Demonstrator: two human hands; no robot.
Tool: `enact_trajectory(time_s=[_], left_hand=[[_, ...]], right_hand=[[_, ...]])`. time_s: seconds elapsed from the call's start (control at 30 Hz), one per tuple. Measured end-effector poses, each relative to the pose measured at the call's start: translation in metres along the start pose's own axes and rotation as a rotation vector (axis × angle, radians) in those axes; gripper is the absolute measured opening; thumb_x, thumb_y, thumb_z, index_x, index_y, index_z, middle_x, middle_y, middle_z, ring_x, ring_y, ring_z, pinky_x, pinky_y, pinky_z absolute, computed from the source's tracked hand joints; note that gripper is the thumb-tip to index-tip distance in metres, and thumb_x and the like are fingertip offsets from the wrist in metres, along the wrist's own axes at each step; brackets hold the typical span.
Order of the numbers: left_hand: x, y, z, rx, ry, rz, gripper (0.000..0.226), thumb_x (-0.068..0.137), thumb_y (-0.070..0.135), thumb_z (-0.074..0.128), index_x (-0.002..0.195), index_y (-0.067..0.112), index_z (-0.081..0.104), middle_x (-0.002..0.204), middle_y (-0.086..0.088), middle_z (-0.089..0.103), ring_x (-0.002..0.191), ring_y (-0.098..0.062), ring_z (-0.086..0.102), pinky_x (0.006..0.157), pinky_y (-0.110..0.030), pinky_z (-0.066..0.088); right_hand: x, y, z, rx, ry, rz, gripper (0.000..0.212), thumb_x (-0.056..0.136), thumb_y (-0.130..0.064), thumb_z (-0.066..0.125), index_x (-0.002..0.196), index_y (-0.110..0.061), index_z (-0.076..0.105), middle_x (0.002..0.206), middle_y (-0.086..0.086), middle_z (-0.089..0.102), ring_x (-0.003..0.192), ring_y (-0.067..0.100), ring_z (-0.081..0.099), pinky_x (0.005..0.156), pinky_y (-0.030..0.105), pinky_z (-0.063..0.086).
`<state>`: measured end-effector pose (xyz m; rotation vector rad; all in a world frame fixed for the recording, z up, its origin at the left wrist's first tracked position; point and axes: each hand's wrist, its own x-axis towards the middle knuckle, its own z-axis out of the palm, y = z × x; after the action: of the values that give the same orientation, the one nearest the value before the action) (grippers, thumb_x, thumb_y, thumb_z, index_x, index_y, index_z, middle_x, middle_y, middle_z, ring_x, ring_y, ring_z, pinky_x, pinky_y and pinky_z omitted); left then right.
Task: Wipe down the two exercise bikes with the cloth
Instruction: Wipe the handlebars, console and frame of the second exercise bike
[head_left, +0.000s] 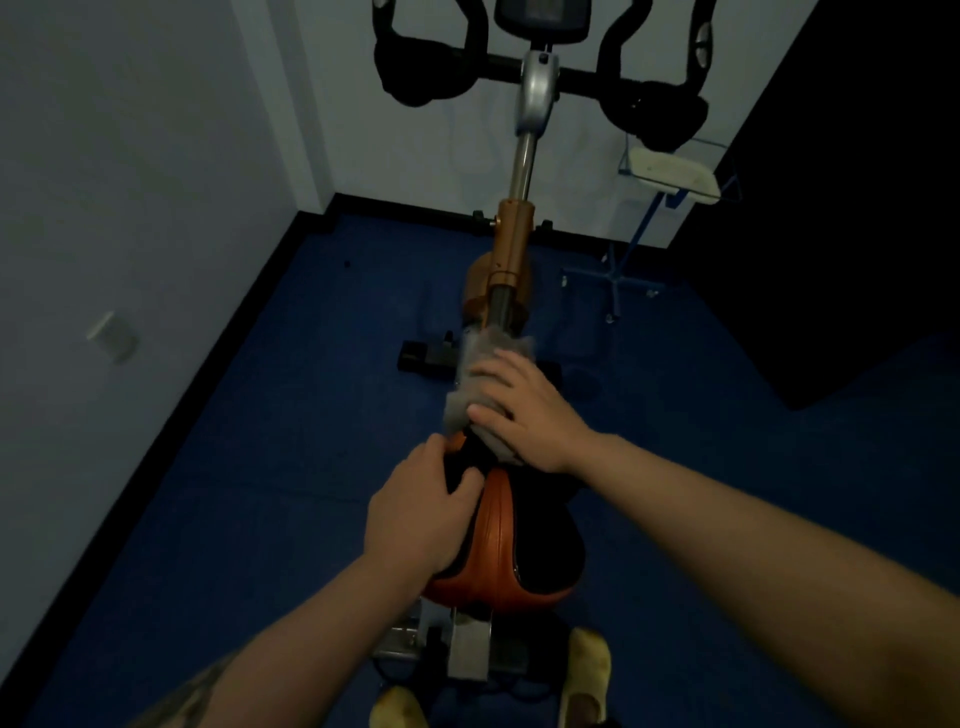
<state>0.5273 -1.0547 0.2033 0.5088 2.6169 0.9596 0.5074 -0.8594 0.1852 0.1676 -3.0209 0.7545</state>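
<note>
I am bracing with my left hand (415, 512), fingers curled over the saddle (501, 545) of the exercise bike (511, 249). My right hand (519, 410) is pressing the grey cloth (470, 379) flat-fingered against the saddle's nose. I should be keeping the pressure even and working forward toward the frame.

Right hand (524, 410) on cloth (475, 379)
</note>
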Motion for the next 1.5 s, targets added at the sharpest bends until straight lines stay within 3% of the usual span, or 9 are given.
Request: enact_trajectory(time_s=[0.17, 0.37, 0.53, 0.73, 0.83, 1.03, 1.17, 1.33, 1.5], left_hand=[[-0.003, 0.003, -0.001, -0.039, 0.048, -0.066, 0.022, 0.088, 0.052, 0.044, 0.093, 0.035, 0.056, 0.084, 0.017, 0.059, 0.073, 0.002, 0.054, 0.057, -0.025, 0.037], [-0.012, 0.005, 0.003, -0.077, 0.353, -0.128, 0.023, 0.095, 0.032, 0.047, 0.08, 0.029, 0.064, 0.078, 0.012, 0.061, 0.071, -0.002, 0.055, 0.056, -0.024, 0.036], [-0.03, 0.006, 0.014, -0.238, 0.583, -0.26, 0.021, 0.095, 0.028, 0.046, 0.09, 0.028, 0.066, 0.091, 0.016, 0.062, 0.081, 0.004, 0.054, 0.062, -0.021, 0.037], [-0.058, 0.015, 0.045, -0.465, 0.654, -0.285, 0.03, 0.105, 0.021, 0.034, 0.121, 0.02, 0.06, 0.117, 0.005, 0.059, 0.105, -0.008, 0.054, 0.086, -0.021, 0.039], [-0.059, 0.014, 0.044, -0.478, 0.64, -0.318, 0.04, 0.106, 0.03, 0.028, 0.133, 0.016, 0.054, 0.132, 0.001, 0.055, 0.12, -0.012, 0.05, 0.102, -0.029, 0.037], [-0.064, 0.009, 0.044, -0.564, 0.562, -0.24, 0.06, 0.098, 0.048, 0.02, 0.143, 0.017, 0.044, 0.145, 0.0, 0.047, 0.132, -0.009, 0.042, 0.115, -0.034, 0.031], [-0.064, 0.004, 0.039, -0.591, 0.484, -0.165, 0.058, 0.099, 0.044, 0.02, 0.144, 0.017, 0.044, 0.145, 0.001, 0.047, 0.133, -0.009, 0.042, 0.115, -0.037, 0.031], [-0.064, -0.005, 0.035, -0.588, 0.404, -0.17, 0.063, 0.095, 0.05, 0.019, 0.145, 0.019, 0.04, 0.147, 0.003, 0.043, 0.132, -0.002, 0.039, 0.112, -0.021, 0.027], [-0.066, -0.014, 0.031, -0.649, 0.286, -0.121, 0.059, 0.095, 0.051, 0.021, 0.147, 0.026, 0.035, 0.149, 0.006, 0.04, 0.135, -0.003, 0.038, 0.115, -0.032, 0.031]], right_hand=[[0.023, -0.004, -0.012, 0.095, -0.027, 0.069, 0.04, 0.103, -0.037, 0.038, 0.109, -0.013, 0.069, 0.121, 0.007, 0.057, 0.119, 0.025, 0.045, 0.103, 0.034, 0.031], [-0.013, 0.009, -0.011, -0.01, -0.135, -0.25, 0.046, 0.1, -0.045, 0.039, 0.136, -0.02, 0.053, 0.144, -0.004, 0.045, 0.144, 0.016, 0.018, 0.118, 0.035, -0.003], [0.006, -0.009, -0.014, -0.047, -0.041, -0.124, 0.035, 0.101, -0.039, 0.045, 0.114, -0.016, 0.067, 0.121, 0.003, 0.058, 0.127, 0.024, 0.041, 0.115, 0.044, 0.015], [-0.036, -0.019, -0.001, -0.072, -0.116, -0.354, 0.048, 0.101, -0.047, 0.033, 0.135, -0.019, 0.052, 0.143, -0.001, 0.046, 0.143, 0.019, 0.021, 0.118, 0.039, -0.003], [-0.02, -0.013, -0.014, -0.137, -0.193, -0.329, 0.047, 0.103, -0.045, 0.032, 0.14, -0.022, 0.048, 0.148, -0.003, 0.041, 0.145, 0.016, 0.016, 0.119, 0.039, -0.003], [-0.047, -0.068, 0.016, -0.148, -0.042, -0.095, 0.048, 0.103, -0.043, 0.023, 0.136, -0.021, 0.05, 0.145, 0.003, 0.043, 0.146, 0.022, 0.015, 0.12, 0.046, 0.0], [-0.06, -0.062, 0.011, -0.123, -0.088, -0.115, 0.053, 0.103, -0.047, 0.019, 0.149, -0.025, 0.033, 0.157, -0.003, 0.028, 0.149, 0.016, 0.004, 0.121, 0.04, -0.002], [-0.038, -0.081, 0.015, -0.205, -0.06, 0.075, 0.048, 0.104, -0.041, 0.021, 0.144, -0.023, 0.041, 0.155, 0.002, 0.03, 0.148, 0.019, 0.004, 0.12, 0.04, -0.003], [-0.104, -0.09, 0.018, -0.151, -0.019, 0.039, 0.056, 0.099, -0.054, 0.013, 0.152, -0.036, 0.021, 0.162, -0.006, 0.01, 0.149, 0.015, -0.003, 0.119, 0.034, -0.009]])
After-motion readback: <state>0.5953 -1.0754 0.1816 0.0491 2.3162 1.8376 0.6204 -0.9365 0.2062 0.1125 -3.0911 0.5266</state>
